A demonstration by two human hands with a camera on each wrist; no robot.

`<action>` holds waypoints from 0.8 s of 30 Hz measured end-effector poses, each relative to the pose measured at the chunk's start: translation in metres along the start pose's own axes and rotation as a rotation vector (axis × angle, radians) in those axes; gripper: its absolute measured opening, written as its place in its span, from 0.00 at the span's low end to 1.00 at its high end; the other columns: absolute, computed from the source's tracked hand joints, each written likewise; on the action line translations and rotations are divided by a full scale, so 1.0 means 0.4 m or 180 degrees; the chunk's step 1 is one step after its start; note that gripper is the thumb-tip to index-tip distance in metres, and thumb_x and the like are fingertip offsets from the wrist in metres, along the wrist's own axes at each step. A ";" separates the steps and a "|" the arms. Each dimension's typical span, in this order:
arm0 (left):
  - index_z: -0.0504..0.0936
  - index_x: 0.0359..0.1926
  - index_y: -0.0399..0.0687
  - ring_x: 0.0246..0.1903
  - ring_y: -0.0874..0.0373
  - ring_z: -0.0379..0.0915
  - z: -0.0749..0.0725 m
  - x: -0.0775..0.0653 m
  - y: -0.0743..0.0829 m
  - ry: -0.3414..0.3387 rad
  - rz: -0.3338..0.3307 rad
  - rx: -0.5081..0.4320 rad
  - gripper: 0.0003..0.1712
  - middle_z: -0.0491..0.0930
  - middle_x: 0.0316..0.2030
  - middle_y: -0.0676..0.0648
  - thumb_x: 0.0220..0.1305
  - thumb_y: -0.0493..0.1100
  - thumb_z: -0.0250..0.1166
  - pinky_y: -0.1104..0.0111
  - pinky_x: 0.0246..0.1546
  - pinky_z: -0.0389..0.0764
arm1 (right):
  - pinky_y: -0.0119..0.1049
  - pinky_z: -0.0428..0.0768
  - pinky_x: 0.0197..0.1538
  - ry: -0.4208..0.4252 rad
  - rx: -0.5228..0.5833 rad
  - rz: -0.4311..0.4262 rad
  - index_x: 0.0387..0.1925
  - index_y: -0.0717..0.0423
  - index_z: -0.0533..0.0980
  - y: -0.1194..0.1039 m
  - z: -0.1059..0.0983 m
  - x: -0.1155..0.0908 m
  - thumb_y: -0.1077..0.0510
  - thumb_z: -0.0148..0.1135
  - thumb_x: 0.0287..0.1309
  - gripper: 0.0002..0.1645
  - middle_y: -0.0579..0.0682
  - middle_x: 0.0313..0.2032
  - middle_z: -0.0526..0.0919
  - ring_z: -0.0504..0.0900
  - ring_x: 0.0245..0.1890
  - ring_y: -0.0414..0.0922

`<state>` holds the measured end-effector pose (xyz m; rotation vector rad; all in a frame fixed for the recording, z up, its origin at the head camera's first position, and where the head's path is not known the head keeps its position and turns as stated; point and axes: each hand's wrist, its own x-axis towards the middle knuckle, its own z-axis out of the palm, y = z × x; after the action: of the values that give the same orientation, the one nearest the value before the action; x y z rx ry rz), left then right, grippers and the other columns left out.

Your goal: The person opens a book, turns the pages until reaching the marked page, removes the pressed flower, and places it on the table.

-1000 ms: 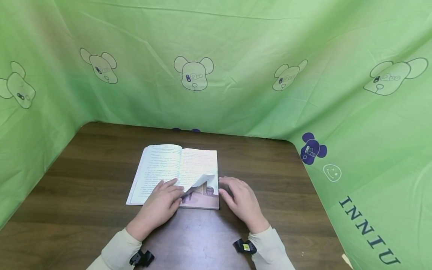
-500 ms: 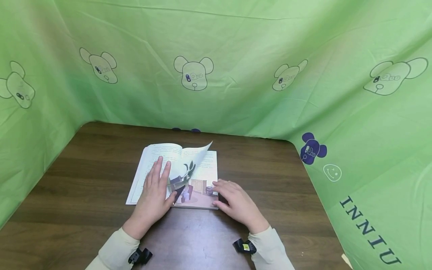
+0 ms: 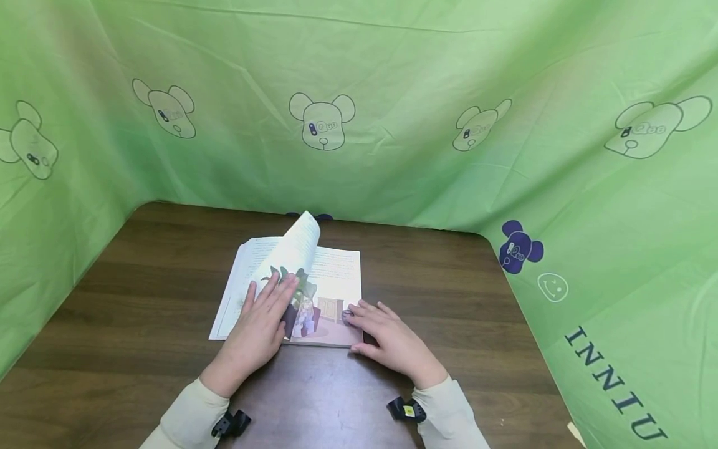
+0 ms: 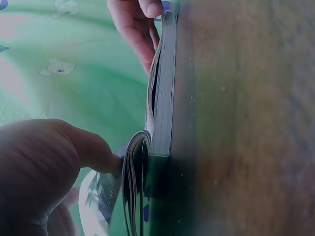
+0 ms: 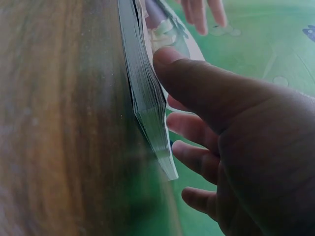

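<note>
Book (image 3: pixel 339 268) is laid open on the worktop (image 3: pixel 112 299), reached by both hands, with a leaf (image 3: pixel 300 243) raised and curled near its middle, the far corner standing above the book's top edge. Over the leaf the left hand (image 3: pixel 255 333) is laid with its fingers nearly straight and slightly spread; nothing seems to be pinched, though what lies under the fingertips cannot be told. At the book's right edge the right hand (image 3: pixel 392 343) is rested lightly, its fingers gently bent and nothing gripped. The step in hand is judged to be the turning of that leaf leftward. It is best swept across with flat fingers, since the paper could be creased by hard pushing at its lower end. The right side should be steadied lightly, so that no second leaf is carried along.
</note>
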<state>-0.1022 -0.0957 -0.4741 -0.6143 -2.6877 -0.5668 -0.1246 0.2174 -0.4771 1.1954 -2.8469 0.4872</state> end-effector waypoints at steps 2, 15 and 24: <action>0.60 0.79 0.48 0.76 0.42 0.57 0.002 -0.001 -0.002 -0.0001 0.0018 -0.0006 0.50 0.66 0.75 0.46 0.56 0.28 0.67 0.38 0.74 0.53 | 0.59 0.60 0.76 -0.0016 -0.0013 0.0004 0.68 0.49 0.75 0.001 0.002 0.000 0.40 0.67 0.65 0.35 0.48 0.72 0.72 0.66 0.75 0.50; 0.79 0.66 0.46 0.68 0.34 0.68 0.004 -0.013 -0.003 -0.0416 -0.0296 0.0046 0.29 0.74 0.69 0.42 0.62 0.35 0.64 0.38 0.62 0.72 | 0.60 0.60 0.75 -0.0044 0.0011 0.0000 0.65 0.49 0.78 -0.001 0.000 -0.001 0.43 0.65 0.67 0.29 0.48 0.71 0.73 0.68 0.74 0.50; 0.84 0.59 0.47 0.66 0.34 0.70 0.002 -0.012 -0.002 -0.0394 -0.0425 0.0088 0.21 0.77 0.66 0.41 0.66 0.45 0.68 0.38 0.60 0.73 | 0.59 0.65 0.73 0.0092 -0.0076 -0.0169 0.57 0.48 0.84 -0.004 -0.006 -0.002 0.48 0.67 0.67 0.20 0.50 0.68 0.77 0.73 0.71 0.52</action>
<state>-0.0987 -0.0978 -0.4769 -0.4796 -2.8645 -0.5411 -0.1233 0.2177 -0.4744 1.2457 -2.7809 0.4634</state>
